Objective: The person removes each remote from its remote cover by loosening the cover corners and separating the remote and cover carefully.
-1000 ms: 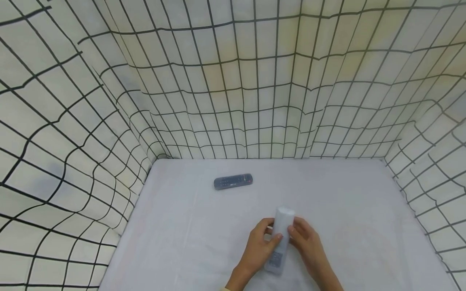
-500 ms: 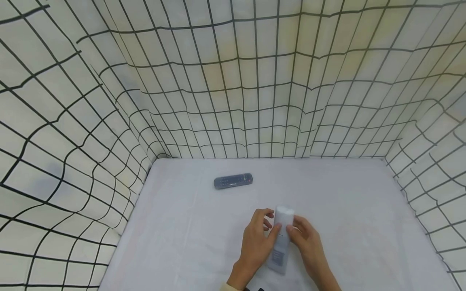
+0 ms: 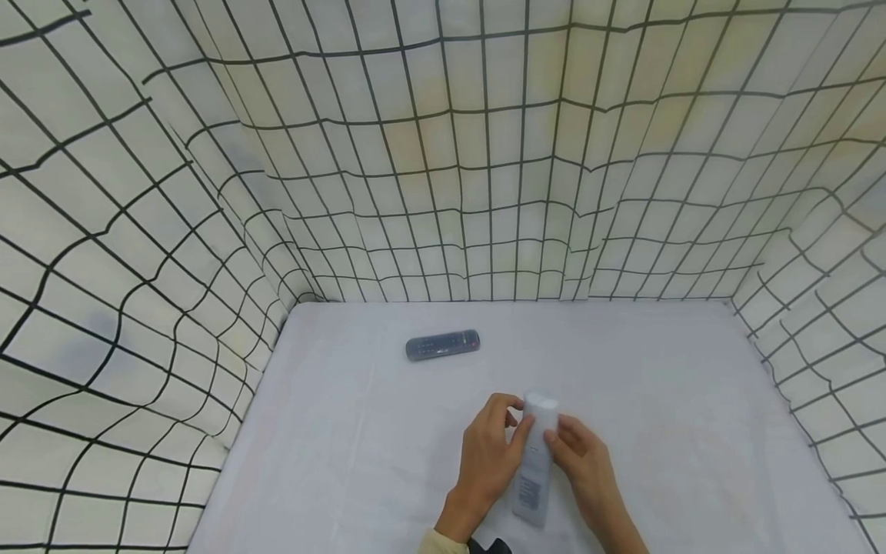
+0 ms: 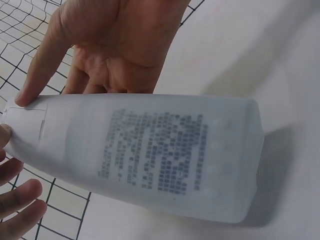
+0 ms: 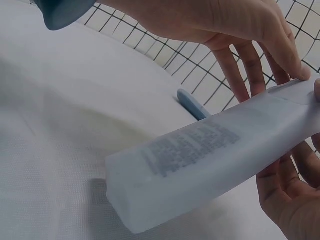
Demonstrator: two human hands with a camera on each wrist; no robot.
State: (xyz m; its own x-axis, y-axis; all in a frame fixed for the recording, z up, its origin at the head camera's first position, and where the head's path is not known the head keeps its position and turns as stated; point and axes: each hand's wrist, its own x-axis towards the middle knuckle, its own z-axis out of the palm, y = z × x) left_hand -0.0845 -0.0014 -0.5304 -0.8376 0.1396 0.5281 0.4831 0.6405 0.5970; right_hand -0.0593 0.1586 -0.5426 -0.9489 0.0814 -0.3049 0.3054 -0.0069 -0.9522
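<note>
A white remote control in a translucent cover is held raised between both hands. Its back, with blurred dark print, faces up. The left hand grips one side near the far end, thumb on the back and fingers curled at the edge. On the opposite side the right hand holds it, its thumb close to a lid seam at that end. The right hand's other fingers reach behind, partly hidden. The remote's broad near end sticks out free of both hands.
A dark remote control lies flat on the white-covered table, beyond the hands to the left. White panels with a black grid rise along the back and both sides. A dark object shows by the left sleeve.
The left hand has shifted slightly up along the remote, its thumb now nearer the far end. The remote's near end has swung slightly right. The right hand barely moves and the dark remote lies still.
</note>
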